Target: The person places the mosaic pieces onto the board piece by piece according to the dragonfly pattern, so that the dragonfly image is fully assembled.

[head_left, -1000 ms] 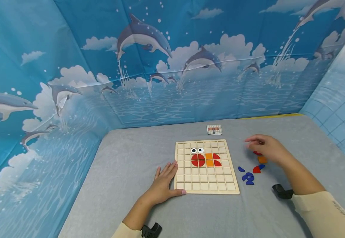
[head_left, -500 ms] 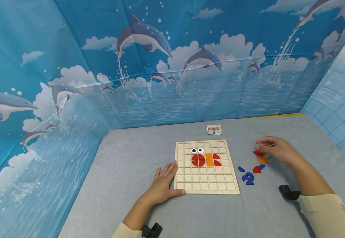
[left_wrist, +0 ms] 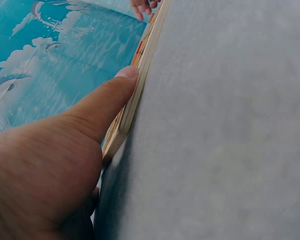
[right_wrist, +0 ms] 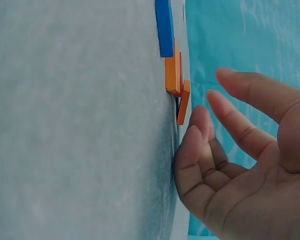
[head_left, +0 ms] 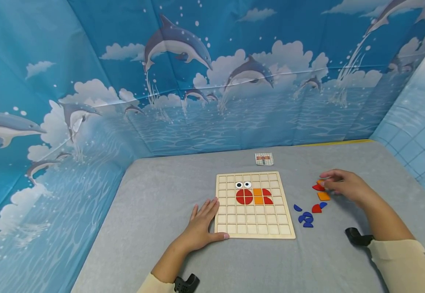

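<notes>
My left hand (head_left: pixel 199 228) rests at the lower left corner of a wooden grid board (head_left: pixel 254 232), fingers along its left edge. In the left wrist view its thumb (left_wrist: pixel 107 100) lies on the board's near edge. Red quarter pieces (head_left: pixel 244 197), orange squares (head_left: pixel 258 196) and two eye pieces (head_left: pixel 243 185) sit in the grid. Right of the board, my right hand (head_left: pixel 345 187) is over loose pieces, fingertips at an orange piece (head_left: pixel 320 182) beside a red piece (head_left: pixel 318 187). The right wrist view shows that orange piece (right_wrist: pixel 184 102) tilted, with thumb and index finger apart.
Below the right hand lie another orange piece (head_left: pixel 323 196), a red piece (head_left: pixel 316 208) and several blue pieces (head_left: pixel 307 217). A small pattern card (head_left: pixel 264 159) lies behind the board. Dolphin-printed cloth (head_left: pixel 205 134) rises behind the grey table surface (head_left: pixel 161 183).
My right hand has moved to the right and slightly nearer, uncovering the red piece. An orange piece now shows at its fingertips. The left hand and the board have stayed in place.
</notes>
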A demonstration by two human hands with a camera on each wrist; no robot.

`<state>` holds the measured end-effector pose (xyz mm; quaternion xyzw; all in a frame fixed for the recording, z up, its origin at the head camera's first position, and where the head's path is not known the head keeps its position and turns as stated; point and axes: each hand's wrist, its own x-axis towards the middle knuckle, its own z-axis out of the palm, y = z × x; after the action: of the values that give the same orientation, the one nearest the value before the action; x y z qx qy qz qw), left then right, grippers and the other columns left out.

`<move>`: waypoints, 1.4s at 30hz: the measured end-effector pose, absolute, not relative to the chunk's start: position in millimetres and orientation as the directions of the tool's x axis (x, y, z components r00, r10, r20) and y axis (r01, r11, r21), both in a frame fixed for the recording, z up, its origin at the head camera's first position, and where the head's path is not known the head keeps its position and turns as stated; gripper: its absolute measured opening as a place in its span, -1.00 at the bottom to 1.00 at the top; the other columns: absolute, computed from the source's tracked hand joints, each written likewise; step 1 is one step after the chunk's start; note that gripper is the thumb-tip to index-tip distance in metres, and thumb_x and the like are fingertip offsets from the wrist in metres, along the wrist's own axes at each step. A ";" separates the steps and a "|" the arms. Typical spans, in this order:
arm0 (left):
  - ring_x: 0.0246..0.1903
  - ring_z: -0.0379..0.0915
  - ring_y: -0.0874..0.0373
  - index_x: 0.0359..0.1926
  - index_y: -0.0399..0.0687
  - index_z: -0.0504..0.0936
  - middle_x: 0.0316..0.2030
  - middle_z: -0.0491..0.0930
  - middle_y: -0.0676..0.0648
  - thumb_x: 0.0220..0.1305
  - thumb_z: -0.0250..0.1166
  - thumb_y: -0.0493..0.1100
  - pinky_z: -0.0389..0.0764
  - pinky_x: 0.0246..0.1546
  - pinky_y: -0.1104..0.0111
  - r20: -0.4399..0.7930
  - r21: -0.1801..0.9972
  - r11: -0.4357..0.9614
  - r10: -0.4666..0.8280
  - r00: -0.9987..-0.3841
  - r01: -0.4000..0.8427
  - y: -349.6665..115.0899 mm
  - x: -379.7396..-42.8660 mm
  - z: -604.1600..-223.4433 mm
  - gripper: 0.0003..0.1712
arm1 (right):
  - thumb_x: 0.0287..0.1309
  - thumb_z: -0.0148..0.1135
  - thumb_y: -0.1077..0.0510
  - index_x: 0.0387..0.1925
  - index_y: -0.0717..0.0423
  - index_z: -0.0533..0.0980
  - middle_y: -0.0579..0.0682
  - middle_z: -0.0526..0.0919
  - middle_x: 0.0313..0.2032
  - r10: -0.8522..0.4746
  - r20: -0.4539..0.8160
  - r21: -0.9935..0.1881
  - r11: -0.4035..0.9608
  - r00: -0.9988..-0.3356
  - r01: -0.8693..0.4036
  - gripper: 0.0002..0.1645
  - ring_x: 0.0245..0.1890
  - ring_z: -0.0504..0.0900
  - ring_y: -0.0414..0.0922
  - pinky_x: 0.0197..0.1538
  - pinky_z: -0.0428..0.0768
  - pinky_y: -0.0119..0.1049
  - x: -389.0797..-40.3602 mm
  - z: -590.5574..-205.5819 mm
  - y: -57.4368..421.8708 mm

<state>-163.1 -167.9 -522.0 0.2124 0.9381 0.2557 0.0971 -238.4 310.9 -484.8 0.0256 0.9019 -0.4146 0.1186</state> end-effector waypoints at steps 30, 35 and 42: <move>0.63 -0.28 0.02 0.61 0.00 0.02 0.63 -0.11 0.10 0.12 0.40 0.40 -0.37 0.58 -0.14 -0.065 0.542 0.768 0.444 -0.894 0.342 -168.1 -162.1 -520.2 0.24 | 0.31 0.26 0.05 0.23 0.36 0.45 0.16 0.55 -0.16 -0.053 -0.231 -0.692 0.711 -0.972 0.125 -0.40 -0.23 0.49 0.00 -0.29 0.52 -0.31 -240.2 -497.6 314.3; 0.63 -0.28 0.02 0.62 0.01 0.01 0.63 -0.12 0.11 0.12 0.39 0.41 -0.36 0.58 -0.14 -0.064 0.535 0.771 0.444 -0.894 0.344 -168.0 -163.2 -520.5 0.24 | 0.31 0.26 0.04 0.20 0.36 0.45 0.14 0.56 -0.16 -0.060 -0.233 -0.683 0.720 -0.971 0.119 -0.42 -0.23 0.49 -0.03 -0.28 0.51 -0.31 -240.2 -496.1 315.5; 0.64 -0.28 0.02 0.62 0.02 0.01 0.63 -0.12 0.10 0.12 0.39 0.41 -0.36 0.58 -0.14 -0.070 0.540 0.770 0.443 -0.894 0.339 -168.2 -162.7 -520.6 0.24 | 0.32 0.26 -0.02 0.21 0.37 0.41 0.20 0.55 -0.10 -0.042 -0.279 -0.684 0.710 -0.960 0.168 -0.36 -0.18 0.52 0.02 -0.25 0.55 -0.31 -241.5 -493.6 315.3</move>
<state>-162.7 -168.2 -520.6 0.2089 0.9357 0.2670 0.0973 -241.5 315.3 -493.6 0.0345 0.9142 -0.3794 0.1380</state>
